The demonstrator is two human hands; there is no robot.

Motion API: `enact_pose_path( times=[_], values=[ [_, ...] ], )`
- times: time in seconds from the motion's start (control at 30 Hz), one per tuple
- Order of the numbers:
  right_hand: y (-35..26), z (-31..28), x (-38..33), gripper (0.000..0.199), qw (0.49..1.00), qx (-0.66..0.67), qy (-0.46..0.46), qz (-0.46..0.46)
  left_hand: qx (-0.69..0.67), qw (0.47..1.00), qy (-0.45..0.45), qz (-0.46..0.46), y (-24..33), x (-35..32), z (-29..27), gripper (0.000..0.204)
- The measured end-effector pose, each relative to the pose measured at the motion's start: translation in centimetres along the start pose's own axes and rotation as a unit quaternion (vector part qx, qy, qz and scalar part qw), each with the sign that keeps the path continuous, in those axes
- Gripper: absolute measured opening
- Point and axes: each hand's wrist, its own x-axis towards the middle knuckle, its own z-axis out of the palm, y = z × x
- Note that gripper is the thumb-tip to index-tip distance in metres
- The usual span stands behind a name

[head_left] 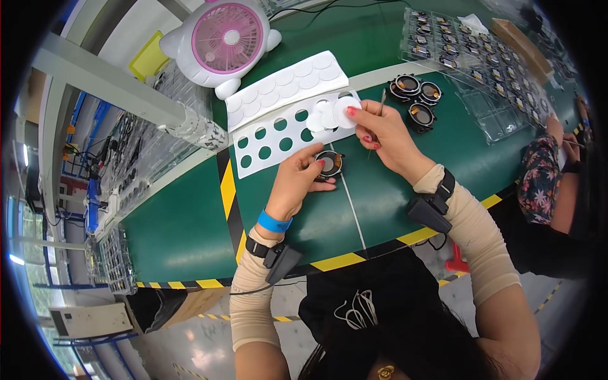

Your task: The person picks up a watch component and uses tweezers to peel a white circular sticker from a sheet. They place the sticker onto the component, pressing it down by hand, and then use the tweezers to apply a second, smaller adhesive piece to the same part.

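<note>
My left hand point(292, 180) is closed round the edge of a round black watch case point(329, 164), thumb on its rim, just above the green table. Pinched between the thumb and fingers of my right hand point(391, 136) is a thin white round sticker point(346, 111). Thin metal tweezers point(383, 98) also stick up from this hand. Beside the sticker, several more white discs point(322, 119) overlap on a white sheet with round holes point(255, 166). Behind it lies a white sheet of round stickers point(288, 88).
Three black watch cases point(420, 115) sit together right of my right hand. Clear plastic trays of small parts point(456, 47) stand at the back right. A pink and white fan point(231, 41) is at the back left. A co-worker's arm point(539, 174) is at the right.
</note>
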Motion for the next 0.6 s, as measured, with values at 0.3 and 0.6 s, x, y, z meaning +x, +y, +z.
enact_pose_path(
  times=[0.3, 0.6],
  values=[
    [0.6, 0.5, 0.2, 0.013, 0.999, -0.006, -0.002, 0.05, -0.151, 0.988, -0.042, -0.002, -0.4, -0.3, -0.1, 0.031],
    [0.1, 1.2, -0.5, 0.015, 0.999, -0.021, -0.001, 0.047, -0.227, 0.97, -0.055, -0.066, 0.1, -0.7, -0.4, 0.024]
  ],
)
